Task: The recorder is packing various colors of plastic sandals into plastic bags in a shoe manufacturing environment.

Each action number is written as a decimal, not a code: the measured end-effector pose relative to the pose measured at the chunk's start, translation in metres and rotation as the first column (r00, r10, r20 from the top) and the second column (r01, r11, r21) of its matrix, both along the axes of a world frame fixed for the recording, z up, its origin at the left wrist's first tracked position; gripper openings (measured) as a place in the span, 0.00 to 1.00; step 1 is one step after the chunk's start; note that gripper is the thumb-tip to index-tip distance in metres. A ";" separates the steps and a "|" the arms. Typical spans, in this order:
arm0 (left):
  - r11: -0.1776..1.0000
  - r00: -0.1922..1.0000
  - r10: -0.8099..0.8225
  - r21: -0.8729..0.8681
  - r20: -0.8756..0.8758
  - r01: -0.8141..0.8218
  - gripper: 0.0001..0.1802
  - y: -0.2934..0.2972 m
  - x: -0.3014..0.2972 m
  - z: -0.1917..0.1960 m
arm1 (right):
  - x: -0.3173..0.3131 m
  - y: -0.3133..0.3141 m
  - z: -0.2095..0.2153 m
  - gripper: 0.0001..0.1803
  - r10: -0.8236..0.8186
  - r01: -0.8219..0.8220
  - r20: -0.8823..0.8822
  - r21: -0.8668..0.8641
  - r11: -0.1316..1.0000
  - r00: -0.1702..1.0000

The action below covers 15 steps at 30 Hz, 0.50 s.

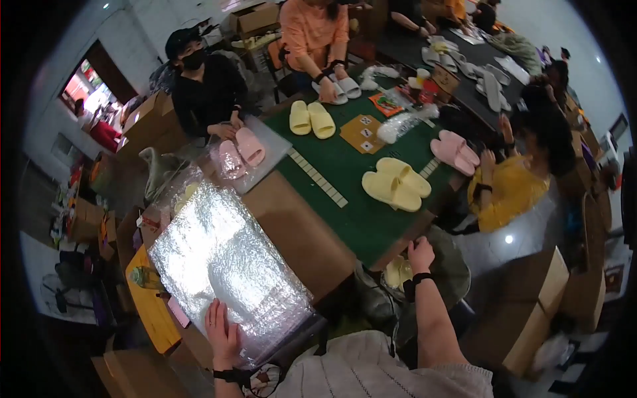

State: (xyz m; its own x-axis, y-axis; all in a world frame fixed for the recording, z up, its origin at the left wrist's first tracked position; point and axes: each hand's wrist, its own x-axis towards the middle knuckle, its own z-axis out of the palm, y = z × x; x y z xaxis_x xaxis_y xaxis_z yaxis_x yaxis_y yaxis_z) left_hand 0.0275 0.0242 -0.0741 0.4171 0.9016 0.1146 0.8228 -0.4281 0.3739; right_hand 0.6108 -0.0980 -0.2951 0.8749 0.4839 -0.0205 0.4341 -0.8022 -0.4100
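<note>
My left hand (pixel 222 326) lies with its fingers stretched out on the near edge of a stack of shiny clear plastic bags (pixel 225 245). My right hand (pixel 420 255) is at the near right corner of the green table, its fingers curled; whatever they may hold is hidden. Just beside it, pale yellow slippers (pixel 397 273) show in the mouth of a grey-green sack (pixel 451 255). A pair of yellow slippers (pixel 396 184) rests on the green tabletop (pixel 332 224) ahead of the right hand.
Farther back are another yellow pair (pixel 312 119) and pink slippers (pixel 454 151). At left a person in black handles pink slippers (pixel 242 152) on plastic; someone in orange touches white slippers (pixel 342 89). A person in yellow (pixel 514 192) sits right. A cardboard box (pixel 524 312) stands lower right.
</note>
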 end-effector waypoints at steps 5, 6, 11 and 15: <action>0.999 0.999 0.033 0.035 -0.006 -0.033 0.30 0.003 0.005 0.003 | 0.051 0.114 0.025 0.18 0.297 -0.348 0.254 0.191 0.918 0.921; 0.999 0.999 0.040 0.027 -0.003 -0.040 0.31 0.003 0.007 0.005 | 0.066 0.134 0.022 0.21 0.335 -0.379 0.242 0.168 0.910 0.911; 0.994 0.993 0.104 0.020 -0.060 -0.103 0.31 -0.002 0.009 0.020 | 0.123 0.209 -0.039 0.23 0.283 -0.259 -0.131 0.173 0.950 0.950; 0.997 0.997 0.081 0.009 0.009 -0.082 0.31 0.014 0.015 -0.004 | 0.215 0.188 -0.099 0.26 0.396 -0.402 0.124 0.029 0.915 0.910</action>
State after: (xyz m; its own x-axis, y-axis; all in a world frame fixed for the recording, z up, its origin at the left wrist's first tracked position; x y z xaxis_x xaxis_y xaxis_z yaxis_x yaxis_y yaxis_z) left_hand 0.0420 0.0384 -0.0783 0.3412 0.9314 0.1266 0.8518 -0.3634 0.3773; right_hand 0.8253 0.0896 -0.3938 0.6034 0.7909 0.1023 0.7594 -0.5307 -0.3762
